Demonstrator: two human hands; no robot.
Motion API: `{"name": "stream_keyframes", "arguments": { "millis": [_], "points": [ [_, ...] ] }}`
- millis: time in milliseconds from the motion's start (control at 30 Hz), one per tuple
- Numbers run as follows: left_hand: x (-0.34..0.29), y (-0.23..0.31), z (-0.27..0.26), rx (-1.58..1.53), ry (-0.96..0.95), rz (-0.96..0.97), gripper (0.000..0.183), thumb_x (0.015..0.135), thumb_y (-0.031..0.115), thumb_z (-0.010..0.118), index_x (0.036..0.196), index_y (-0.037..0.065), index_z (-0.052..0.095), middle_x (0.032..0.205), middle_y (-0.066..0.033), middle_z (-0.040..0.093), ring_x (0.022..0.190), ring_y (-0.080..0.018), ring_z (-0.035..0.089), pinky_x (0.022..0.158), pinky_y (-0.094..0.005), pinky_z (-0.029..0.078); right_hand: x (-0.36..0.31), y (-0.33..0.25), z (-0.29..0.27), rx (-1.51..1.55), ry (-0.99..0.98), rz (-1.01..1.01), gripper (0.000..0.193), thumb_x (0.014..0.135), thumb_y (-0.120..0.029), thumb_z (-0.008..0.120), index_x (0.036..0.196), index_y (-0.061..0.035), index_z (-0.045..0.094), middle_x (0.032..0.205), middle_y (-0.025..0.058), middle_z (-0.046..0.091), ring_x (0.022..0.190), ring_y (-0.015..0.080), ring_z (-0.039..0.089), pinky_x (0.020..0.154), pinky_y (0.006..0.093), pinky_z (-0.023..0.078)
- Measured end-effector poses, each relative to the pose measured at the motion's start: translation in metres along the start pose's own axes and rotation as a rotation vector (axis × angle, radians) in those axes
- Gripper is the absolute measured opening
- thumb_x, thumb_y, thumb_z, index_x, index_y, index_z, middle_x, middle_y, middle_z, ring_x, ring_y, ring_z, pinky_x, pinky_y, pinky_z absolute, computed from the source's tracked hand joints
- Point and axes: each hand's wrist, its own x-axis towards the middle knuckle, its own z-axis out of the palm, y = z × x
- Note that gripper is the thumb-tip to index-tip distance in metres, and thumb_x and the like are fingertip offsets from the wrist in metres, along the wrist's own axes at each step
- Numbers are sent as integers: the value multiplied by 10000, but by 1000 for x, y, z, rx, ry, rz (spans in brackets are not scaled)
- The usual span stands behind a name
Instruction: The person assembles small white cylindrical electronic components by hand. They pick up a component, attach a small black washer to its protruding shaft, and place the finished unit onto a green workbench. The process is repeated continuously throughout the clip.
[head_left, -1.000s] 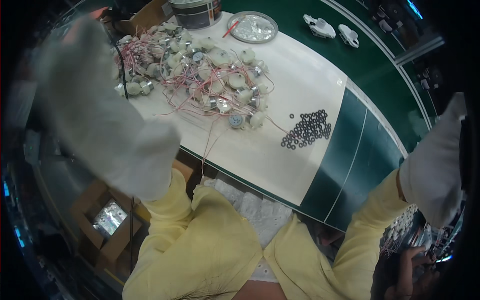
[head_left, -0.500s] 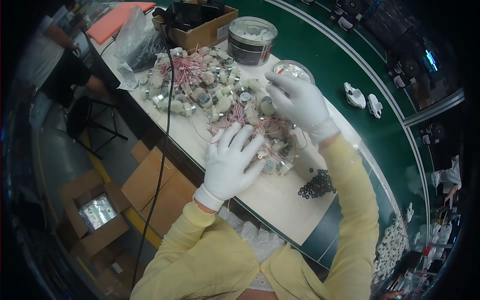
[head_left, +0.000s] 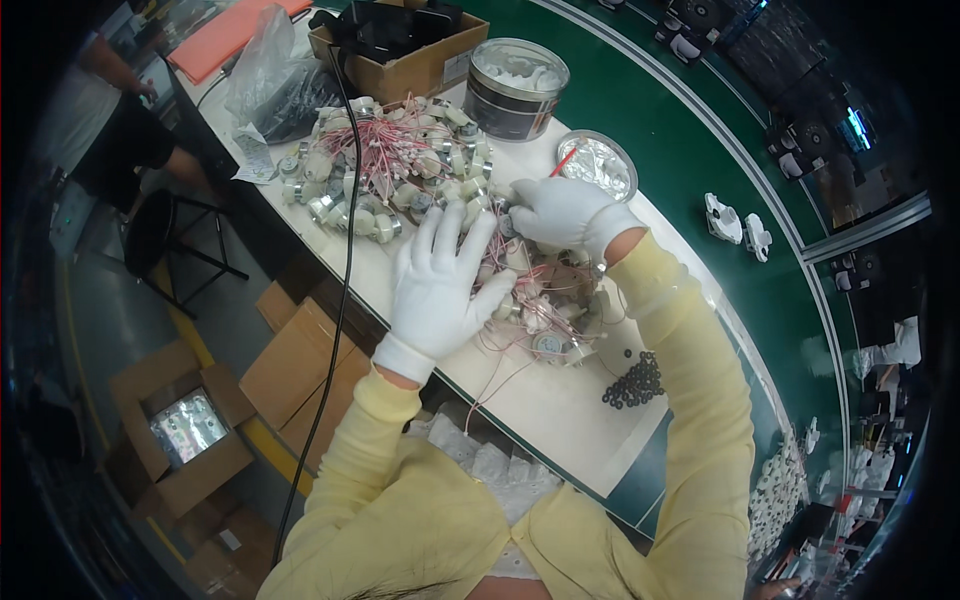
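Observation:
Small pale motors (head_left: 340, 205) with silvery metal ends and thin red and white wires lie heaped on the white table. My left hand (head_left: 440, 285), in a white glove, rests over the near left side of the heap. Its fingers are stretched and apart, with wires beneath them. Across from it, my gloved right hand (head_left: 565, 212) bends over the heap, its fingers curled together and pointing left. A grey motor end shows beside those fingertips; whatever is between them is hidden. More motors (head_left: 548, 345) lie below both hands.
Small black rings (head_left: 633, 380) lie on the table at the right. Beyond the heap are a round tub (head_left: 515, 105), a foil-lined lid (head_left: 600, 165) with a red stick, and a cardboard box (head_left: 450, 65). A black cable (head_left: 352, 210) hangs across the left. A person (head_left: 120, 110) stands far left.
My right hand has moved left and down from near the lid onto the motors. My left hand has shifted slightly up and left, fingers still spread. The view has tilted a little.

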Motion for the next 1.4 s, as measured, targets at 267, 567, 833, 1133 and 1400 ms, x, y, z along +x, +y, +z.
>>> {"name": "stream_keyframes", "arguments": {
  "millis": [267,567,833,1133,1400],
  "points": [
    [-6,0,-7,-46,40,4,651,934,458,690,1490,142,568,1486,-204,536,1398,-449,437,1153,-561,327,-32,4,-17,196,45,54,527,948,-407,691,1329,-43,690,988,189,770,889,277,740,833,361,572],
    [-63,53,-64,-309,1,82,567,780,201,789,1325,102,666,1297,-156,657,1231,-369,556,1031,-484,431,-134,46,8,325,333,223,454,1002,-385,658,1265,-22,730,1043,175,767,914,279,739,829,367,570],
    [-24,118,-2,-180,-143,255,539,800,214,746,1326,146,650,1333,-73,630,1213,-278,584,955,-445,443,-116,51,52,160,379,328,360,945,-417,642,1138,-136,758,1015,170,733,938,365,718,838,475,570],
    [-27,102,7,-245,-86,317,355,809,172,746,1163,163,737,1102,-23,675,1107,-266,608,957,-444,445,-127,69,57,27,450,555,571,890,-391,681,1372,-87,649,1171,176,705,1056,347,708,911,441,566],
    [-27,138,-10,-331,131,468,338,824,239,760,1148,145,756,1208,-68,676,1258,-328,549,1072,-471,395,-136,93,59,477,505,387,540,929,-307,725,1378,-22,630,1053,113,727,900,244,700,810,345,551]
  ]
}}
